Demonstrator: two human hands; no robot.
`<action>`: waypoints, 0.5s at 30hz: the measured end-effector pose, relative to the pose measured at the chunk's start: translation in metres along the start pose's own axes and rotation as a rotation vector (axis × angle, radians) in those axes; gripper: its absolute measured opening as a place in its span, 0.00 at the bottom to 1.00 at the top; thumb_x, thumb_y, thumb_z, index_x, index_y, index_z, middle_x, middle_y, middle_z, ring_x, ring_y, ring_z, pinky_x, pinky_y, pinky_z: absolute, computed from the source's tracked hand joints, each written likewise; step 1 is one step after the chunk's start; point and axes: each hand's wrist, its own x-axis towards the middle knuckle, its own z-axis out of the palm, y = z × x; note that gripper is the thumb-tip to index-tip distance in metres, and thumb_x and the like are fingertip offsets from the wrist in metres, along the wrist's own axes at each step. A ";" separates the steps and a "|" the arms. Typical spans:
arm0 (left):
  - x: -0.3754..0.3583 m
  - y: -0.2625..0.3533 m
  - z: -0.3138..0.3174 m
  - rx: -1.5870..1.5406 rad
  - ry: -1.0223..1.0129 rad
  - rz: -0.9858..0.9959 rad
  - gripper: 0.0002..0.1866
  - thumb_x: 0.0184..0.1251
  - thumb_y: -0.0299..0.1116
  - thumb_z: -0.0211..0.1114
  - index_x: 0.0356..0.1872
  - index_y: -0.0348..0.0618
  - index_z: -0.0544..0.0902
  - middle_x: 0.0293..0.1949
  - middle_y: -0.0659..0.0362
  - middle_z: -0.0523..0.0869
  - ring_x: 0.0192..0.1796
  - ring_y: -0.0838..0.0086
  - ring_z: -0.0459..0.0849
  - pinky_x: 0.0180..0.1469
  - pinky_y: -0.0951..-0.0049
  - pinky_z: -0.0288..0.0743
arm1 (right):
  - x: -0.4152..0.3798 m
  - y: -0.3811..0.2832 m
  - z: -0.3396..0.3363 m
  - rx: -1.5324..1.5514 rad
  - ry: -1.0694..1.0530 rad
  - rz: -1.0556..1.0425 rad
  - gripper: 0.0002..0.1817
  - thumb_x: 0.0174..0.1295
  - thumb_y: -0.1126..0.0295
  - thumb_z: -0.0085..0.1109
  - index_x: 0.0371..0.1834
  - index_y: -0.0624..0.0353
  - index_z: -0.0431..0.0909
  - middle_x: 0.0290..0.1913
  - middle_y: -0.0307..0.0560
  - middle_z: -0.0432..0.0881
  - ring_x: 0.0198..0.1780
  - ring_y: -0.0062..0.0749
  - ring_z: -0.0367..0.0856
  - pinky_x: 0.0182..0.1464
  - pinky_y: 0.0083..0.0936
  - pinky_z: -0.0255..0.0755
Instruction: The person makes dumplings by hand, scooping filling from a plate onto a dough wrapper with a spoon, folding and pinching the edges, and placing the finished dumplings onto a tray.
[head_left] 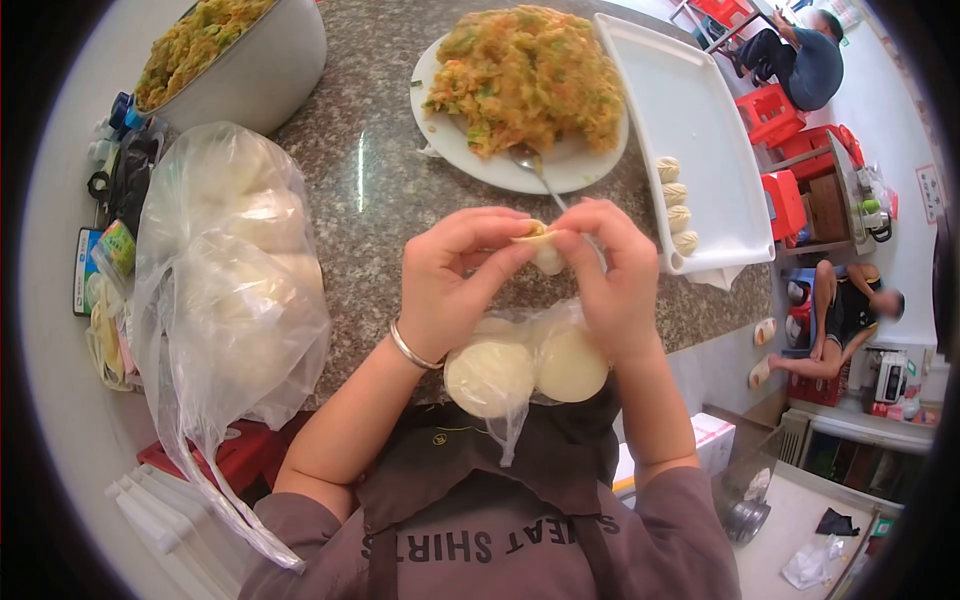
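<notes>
Between my left hand (462, 275) and my right hand (612, 270), a small dough wrapper (543, 250) with a bit of yellow filling is pinched at its edges by the fingertips. A metal spoon (545, 180) runs from the filling plate down behind my right hand, where its handle is partly hidden. Below the hands, two stacks of round wrappers (490, 378) lie in clear plastic at the table's near edge. The white plate (455, 155) ahead holds a heap of orange-green filling (525, 80). Several pleated dumplings (678, 217) form a row on the white tray (720, 262).
A metal pot (270, 75) of filling stands at the upper left, above a large plastic bag (235, 280) of pale dough rounds. Two seated people (812, 60) are in the background at right, near red stools (768, 115). The speckled tabletop (375, 190) ends close to my body.
</notes>
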 end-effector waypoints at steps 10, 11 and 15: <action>-0.001 -0.006 -0.004 -0.038 -0.080 0.034 0.08 0.58 0.18 0.67 0.39 0.32 0.84 0.45 0.50 0.84 0.45 0.71 0.85 0.47 0.76 0.82 | 0.006 -0.008 -0.009 -0.028 -0.096 0.034 0.05 0.56 0.75 0.63 0.30 0.64 0.78 0.31 0.46 0.78 0.36 0.37 0.78 0.41 0.29 0.71; -0.001 -0.005 -0.004 -0.012 -0.068 0.011 0.08 0.58 0.18 0.67 0.39 0.32 0.84 0.44 0.50 0.84 0.45 0.71 0.85 0.46 0.76 0.82 | 0.005 -0.006 -0.006 -0.026 -0.095 0.035 0.05 0.56 0.75 0.63 0.30 0.64 0.78 0.31 0.46 0.78 0.36 0.37 0.78 0.41 0.29 0.71; -0.001 -0.005 -0.003 -0.076 -0.013 -0.058 0.07 0.58 0.20 0.68 0.38 0.32 0.83 0.43 0.51 0.84 0.44 0.72 0.85 0.45 0.77 0.82 | 0.003 -0.001 -0.001 -0.102 -0.032 -0.055 0.05 0.55 0.74 0.64 0.30 0.63 0.78 0.32 0.47 0.78 0.38 0.41 0.78 0.42 0.31 0.72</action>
